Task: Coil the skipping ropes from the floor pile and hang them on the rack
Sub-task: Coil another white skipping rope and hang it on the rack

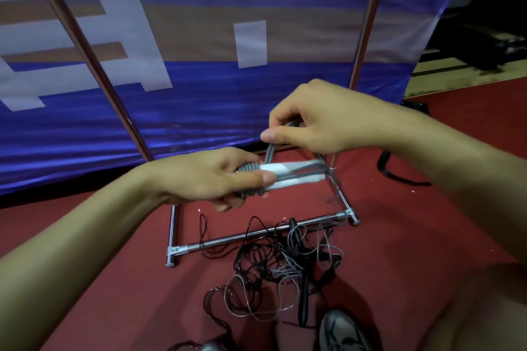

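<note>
A blue banner (256, 100) with white and tan blocks is seen stretched behind a chrome rack (258, 234), whose base bars are set on a red floor (413, 236) and whose uprights rise out of view. A tangled pile of black and grey skipping ropes (281, 268) is spread on the floor against the rack's front bar, just ahead of a grey shoe (340, 332). Above the pile, a coiled grey rope with white handles (285, 174) is held level: its wound end is clamped in the left hand (211, 177), while a loop of its cord is pinched between thumb and fingers of the right hand (310, 120), just above the handles
</note>
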Motion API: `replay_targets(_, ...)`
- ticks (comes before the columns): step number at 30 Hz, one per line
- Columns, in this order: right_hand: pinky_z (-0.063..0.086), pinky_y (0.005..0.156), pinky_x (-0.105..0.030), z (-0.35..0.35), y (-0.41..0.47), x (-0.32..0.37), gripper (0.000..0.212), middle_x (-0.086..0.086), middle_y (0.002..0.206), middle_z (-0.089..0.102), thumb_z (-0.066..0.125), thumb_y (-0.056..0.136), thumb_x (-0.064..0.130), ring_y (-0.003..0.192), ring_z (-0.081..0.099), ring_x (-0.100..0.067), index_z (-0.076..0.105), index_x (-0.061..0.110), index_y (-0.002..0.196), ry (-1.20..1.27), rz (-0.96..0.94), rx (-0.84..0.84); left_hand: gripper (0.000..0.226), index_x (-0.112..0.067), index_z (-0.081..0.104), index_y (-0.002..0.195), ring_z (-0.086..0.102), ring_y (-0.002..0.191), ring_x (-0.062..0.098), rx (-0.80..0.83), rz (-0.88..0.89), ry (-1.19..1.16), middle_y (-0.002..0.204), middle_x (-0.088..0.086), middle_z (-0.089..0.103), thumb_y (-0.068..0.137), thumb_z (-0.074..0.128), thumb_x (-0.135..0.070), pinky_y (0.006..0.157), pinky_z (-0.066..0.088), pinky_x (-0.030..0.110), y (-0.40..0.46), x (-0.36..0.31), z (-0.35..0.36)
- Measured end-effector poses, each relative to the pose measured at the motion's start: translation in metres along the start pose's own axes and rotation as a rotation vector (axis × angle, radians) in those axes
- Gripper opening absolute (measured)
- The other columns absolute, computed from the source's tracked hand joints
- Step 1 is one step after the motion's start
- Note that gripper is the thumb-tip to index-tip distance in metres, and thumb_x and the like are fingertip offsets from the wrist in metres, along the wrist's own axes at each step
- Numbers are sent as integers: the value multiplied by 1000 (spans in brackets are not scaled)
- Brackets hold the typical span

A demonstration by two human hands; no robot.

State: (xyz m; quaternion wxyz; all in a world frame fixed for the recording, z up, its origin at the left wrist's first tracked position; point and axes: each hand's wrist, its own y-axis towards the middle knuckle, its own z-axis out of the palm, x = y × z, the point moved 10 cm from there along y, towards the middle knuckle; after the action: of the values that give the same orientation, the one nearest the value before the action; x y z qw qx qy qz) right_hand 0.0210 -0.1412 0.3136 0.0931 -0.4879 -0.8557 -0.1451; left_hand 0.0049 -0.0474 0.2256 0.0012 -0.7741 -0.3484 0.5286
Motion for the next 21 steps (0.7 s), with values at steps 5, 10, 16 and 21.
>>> replay_targets(5,54,61,-25,-2,-11,0,34,18,75,74,56,103,38,55,69,-12,70,45,73,200,109,17,41,2,51,107,40,51,7,-148,0,-153,62,-13,57,107,48,-39,46,37,19,5,13,-19)
replay_targets(10,48,64,-23,6,-17,-2,31,36,81,70,57,103,36,63,67,1,77,36,80,248,182,-9,57,-4,60,112,37,54,9,-232,65,-357,85,3,60,104,42,-57,46,35,20,8,19,-33)
replay_targets(16,55,71,-17,23,-26,9,39,28,91,72,53,105,27,72,71,0,60,43,140,216,76,14,50,-7,64,101,34,50,14,-431,54,-369,77,8,53,105,45,-52,45,28,24,10,22,-52)
replay_targets(21,59,63,-24,31,-32,-20,19,1,83,78,60,103,14,63,72,-12,60,16,121,648,275,-23,36,-1,55,106,37,49,15,-603,116,-400,84,17,53,108,48,-35,45,30,26,8,20,-67)
